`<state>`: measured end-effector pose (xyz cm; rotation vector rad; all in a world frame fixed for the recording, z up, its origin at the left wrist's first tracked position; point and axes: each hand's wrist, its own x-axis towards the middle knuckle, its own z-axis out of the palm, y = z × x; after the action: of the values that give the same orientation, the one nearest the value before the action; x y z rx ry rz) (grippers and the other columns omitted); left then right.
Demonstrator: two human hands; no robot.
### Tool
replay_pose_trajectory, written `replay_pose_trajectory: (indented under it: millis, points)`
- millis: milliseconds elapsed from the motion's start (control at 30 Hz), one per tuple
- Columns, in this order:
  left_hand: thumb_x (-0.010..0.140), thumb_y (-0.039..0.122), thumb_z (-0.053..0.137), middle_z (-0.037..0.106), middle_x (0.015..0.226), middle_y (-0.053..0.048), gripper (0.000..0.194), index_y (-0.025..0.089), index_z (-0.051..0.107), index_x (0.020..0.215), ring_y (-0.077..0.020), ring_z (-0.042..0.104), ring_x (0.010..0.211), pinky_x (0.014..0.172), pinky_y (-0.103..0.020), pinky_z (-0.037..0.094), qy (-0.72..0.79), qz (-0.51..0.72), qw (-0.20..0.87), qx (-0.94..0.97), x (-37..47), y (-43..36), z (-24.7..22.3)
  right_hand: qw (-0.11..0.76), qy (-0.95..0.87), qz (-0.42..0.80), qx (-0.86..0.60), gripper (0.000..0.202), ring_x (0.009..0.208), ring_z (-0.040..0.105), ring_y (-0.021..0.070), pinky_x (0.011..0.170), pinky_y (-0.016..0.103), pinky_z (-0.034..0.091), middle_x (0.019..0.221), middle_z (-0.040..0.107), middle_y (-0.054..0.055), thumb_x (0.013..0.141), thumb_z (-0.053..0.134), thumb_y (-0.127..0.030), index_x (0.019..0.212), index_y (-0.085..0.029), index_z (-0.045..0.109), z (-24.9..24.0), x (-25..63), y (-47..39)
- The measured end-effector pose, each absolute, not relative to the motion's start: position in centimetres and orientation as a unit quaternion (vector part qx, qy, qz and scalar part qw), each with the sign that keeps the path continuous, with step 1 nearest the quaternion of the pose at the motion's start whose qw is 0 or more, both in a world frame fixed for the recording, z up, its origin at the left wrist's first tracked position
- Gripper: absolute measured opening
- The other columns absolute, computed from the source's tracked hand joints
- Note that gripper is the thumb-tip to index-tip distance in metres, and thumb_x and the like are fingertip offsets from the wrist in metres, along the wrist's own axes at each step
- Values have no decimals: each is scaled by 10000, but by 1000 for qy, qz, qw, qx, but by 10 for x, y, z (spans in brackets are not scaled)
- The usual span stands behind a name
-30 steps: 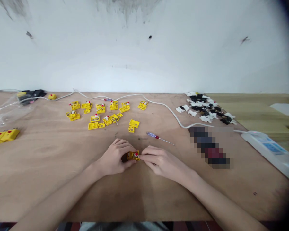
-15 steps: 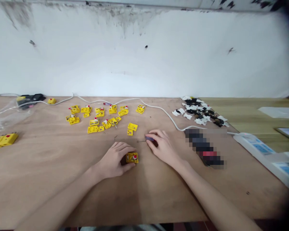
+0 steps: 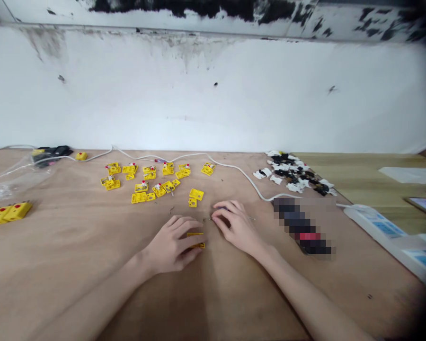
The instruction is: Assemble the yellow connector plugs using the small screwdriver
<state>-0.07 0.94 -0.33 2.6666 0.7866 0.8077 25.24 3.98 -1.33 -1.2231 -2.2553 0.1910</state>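
Note:
My left hand [image 3: 173, 244] is closed round a small open yellow plastic case [image 3: 196, 234] on the table. Its fingers now cover most of the case, so the red button inside is hidden. Just to the right, my right hand [image 3: 236, 220] rests on the wood with curled fingers. Under them shows a bit of the purple handle of a small screwdriver [image 3: 223, 208], mostly hidden by the hand. A thin metal piece lies by the right fingertips, too small to make out. Beyond both hands lie two empty yellow case parts [image 3: 196, 194].
Several open yellow cases [image 3: 140, 187] are spread behind the hands, with closed yellow cases [image 3: 17, 211] at far left. A white cable [image 3: 234, 167] crosses the back. On the right are black and white parts [image 3: 294, 173], a blurred dark object [image 3: 301, 227] and a power strip [image 3: 383, 227].
My left fingers have come down over the yellow case, covering its red button. The right fingers have curled further over the screwdriver handle. The camera view has tilted up slightly.

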Motion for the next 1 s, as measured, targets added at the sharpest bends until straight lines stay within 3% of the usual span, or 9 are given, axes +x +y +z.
replay_pose_trajectory:
  millis: [233,400,600,1000]
  points:
    - [971,234,522,600,1355,-102,241,192,658,1166,-279,521,1278,1046,-434,446,232,225,53,945,8,7,-6,307,-853,107,-408,135,1027,585,242,924,437,452,1081,684,74,915,625,-160,978,-230,721,-2,252,31]
    - [987,189,483,638,1268,-93,311,195,576,1283,-204,620,1146,1001,-351,518,220,234,137,937,6,6,-15,282,-859,238,-355,107,901,634,191,863,358,495,956,710,43,894,676,-171,992,-212,687,5,252,14]
    - [937,214,609,631,1212,-72,345,207,506,1266,-174,648,1054,923,-295,547,308,264,298,864,3,5,-12,264,-864,258,-342,104,920,632,190,839,331,502,944,718,34,896,709,-177,995,-208,707,-3,248,9]
    - [906,249,687,696,1147,-36,308,216,578,1193,-190,669,1045,933,-315,532,352,258,307,846,1,6,-17,287,-892,193,-291,239,893,617,197,811,348,536,940,706,59,940,568,-51,1054,-188,728,-12,248,2]
